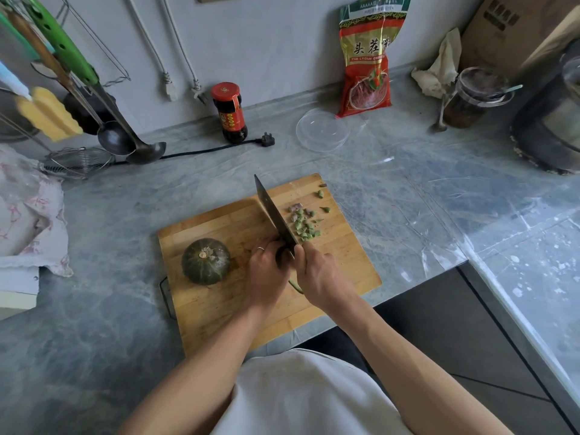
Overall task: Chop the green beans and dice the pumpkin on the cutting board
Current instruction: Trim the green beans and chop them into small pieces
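Wooden cutting board [219, 312] on desk [392, 189] carried whole pumpkin [206, 260], chopped green beans [303, 226] beyond fingers. Right hand [317, 274] fingers clenched round cleaver [274, 215]; left hand [266, 271] fingers curled, pinning uncut beans beside blade.

Grey marble counter [392, 189] w/ plain grey wall [251, 42] behind, daylight.

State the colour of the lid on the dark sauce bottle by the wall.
Red: the screw lid on the dark sauce bottle, clearest in the head view.
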The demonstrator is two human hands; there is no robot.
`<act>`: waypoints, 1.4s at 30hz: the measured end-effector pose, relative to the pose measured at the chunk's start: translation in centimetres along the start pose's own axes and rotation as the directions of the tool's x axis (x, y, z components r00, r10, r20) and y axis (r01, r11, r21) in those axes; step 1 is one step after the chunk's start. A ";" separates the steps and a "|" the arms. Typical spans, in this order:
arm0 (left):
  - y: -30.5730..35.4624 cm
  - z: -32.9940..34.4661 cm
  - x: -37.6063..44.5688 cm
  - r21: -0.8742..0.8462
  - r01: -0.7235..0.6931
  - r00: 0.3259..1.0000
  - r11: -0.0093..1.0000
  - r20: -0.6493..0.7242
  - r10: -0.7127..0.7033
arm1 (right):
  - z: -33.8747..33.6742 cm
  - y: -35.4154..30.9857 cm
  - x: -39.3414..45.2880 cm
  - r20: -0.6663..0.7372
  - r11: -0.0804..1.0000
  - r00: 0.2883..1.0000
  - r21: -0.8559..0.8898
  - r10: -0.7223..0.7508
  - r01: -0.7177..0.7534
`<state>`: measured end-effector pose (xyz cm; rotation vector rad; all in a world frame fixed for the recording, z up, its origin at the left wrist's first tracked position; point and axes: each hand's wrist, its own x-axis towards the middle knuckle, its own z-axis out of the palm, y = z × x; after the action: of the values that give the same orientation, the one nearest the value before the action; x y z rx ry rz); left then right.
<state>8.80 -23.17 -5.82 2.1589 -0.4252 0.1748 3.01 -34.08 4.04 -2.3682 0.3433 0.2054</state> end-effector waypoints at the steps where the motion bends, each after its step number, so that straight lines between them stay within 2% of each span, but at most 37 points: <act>1: 0.0 0.1 0.0 0.006 -0.003 1.000 1.000 0.000 0.003 | 0.1 -0.1 0.0 -0.003 1.000 1.000 0.003 -0.003 0.003; 6: -1.1 0.4 -0.4 0.009 0.028 0.998 1.000 0.048 -0.029 | -0.3 1.1 -0.7 0.011 0.996 0.997 0.054 0.070 -0.071; 11: -1.6 0.9 -0.7 0.091 -0.035 0.999 0.995 0.010 0.034 | -1.2 1.8 0.0 -0.003 0.981 0.988 0.126 0.153 -0.151; 16: -1.7 0.8 -1.0 0.131 -0.092 0.996 0.987 0.015 0.091 | -1.6 2.1 -0.1 0.022 0.985 0.991 0.108 0.134 -0.136; 22: -1.5 0.7 -1.2 0.107 -0.053 0.999 0.993 0.016 0.052 | -1.8 2.3 -1.1 0.015 0.994 0.997 0.087 0.069 -0.070; 26: -1.9 1.1 -1.0 0.265 -0.124 0.992 0.956 0.025 0.121 | -2.2 2.2 -1.4 0.012 0.996 0.999 0.081 0.033 -0.034; 30: -1.3 0.6 -1.2 0.501 -0.183 0.981 0.846 0.033 0.193 | -2.6 2.4 -1.6 0.018 0.996 1.000 0.091 0.014 -0.016; 32: -1.1 0.5 -1.2 0.551 -0.186 0.979 0.814 0.036 0.199 | -2.8 2.4 -1.7 0.017 0.996 1.000 0.091 0.011 -0.013; 38: -0.8 0.7 -1.3 0.503 -0.133 0.986 0.854 -0.017 0.163 | -2.8 2.6 -2.1 0.021 0.993 1.000 0.113 -0.020 0.018; 42: -1.0 1.0 -1.3 0.456 -0.092 0.995 0.885 0.009 0.099 | -3.0 2.9 -2.4 0.031 0.991 0.999 0.131 -0.027 0.023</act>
<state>7.92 -23.10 -7.52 2.5984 -0.5232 0.3790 -0.03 -37.69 4.98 -2.2367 0.3025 0.2038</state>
